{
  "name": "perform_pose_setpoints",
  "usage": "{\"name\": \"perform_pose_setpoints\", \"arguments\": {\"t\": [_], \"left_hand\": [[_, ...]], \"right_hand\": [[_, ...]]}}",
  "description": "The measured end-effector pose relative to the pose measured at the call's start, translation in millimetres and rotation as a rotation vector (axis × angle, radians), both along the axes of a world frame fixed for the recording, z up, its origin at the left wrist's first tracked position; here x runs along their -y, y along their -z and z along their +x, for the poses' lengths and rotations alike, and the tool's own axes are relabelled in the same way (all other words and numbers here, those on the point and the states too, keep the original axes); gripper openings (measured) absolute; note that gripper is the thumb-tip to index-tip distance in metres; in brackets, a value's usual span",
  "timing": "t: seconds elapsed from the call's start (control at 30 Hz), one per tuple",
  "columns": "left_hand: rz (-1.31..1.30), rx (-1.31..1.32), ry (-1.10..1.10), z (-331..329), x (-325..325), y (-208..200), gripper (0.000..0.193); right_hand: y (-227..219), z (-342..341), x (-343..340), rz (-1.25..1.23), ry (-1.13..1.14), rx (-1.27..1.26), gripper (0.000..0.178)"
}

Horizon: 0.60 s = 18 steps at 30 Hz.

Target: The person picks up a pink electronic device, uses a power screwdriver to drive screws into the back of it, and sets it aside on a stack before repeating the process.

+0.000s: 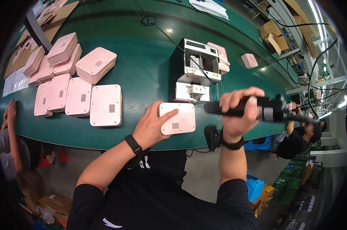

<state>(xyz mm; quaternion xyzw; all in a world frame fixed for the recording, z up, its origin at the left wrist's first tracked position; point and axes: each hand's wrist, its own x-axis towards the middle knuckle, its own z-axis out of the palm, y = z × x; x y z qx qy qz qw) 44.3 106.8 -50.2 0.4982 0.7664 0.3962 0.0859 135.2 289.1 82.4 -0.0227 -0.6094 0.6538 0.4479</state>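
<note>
My left hand (151,124) grips a pale pink plastic case (184,119) by its left side, index finger lying across the top. The case rests on the green table near the front edge, its slotted vent and corner holes facing up. My right hand (238,111) is wrapped round a black electric screwdriver (263,107), held above the table to the right of the case. The screwdriver's dark tip end points left, toward the case, without touching it. Just beyond the case stands a black and silver screw feeder (198,73).
Several similar pink cases (105,105) stand grouped and stacked at the left. Behind the feeder lie a pink part (219,53) and, farther right, a small pink box (249,60). A black cable (162,30) crosses the green table (143,57). Other people are at both sides.
</note>
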Motion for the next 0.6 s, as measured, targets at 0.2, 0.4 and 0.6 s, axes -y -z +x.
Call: {"name": "perform_pose_setpoints", "arguments": {"t": [0.2, 0.4, 0.6], "left_hand": [[-0.020, 0.014, 0.022, 5.2, -11.2, -4.4, 0.076], [0.003, -0.008, 0.013, 2.7, -10.7, 4.1, 0.075], [0.047, 0.012, 0.019, 0.6, -12.7, 2.7, 0.074]], "right_hand": [[-0.5, -29.5, -27.7, 0.023, 0.155, 0.114, 0.016], [1.9, 4.0, 19.2, -0.068, -0.091, 0.110, 0.022], [-5.6, 16.9, 62.0, 0.006, -0.278, 0.131, 0.035]]}}
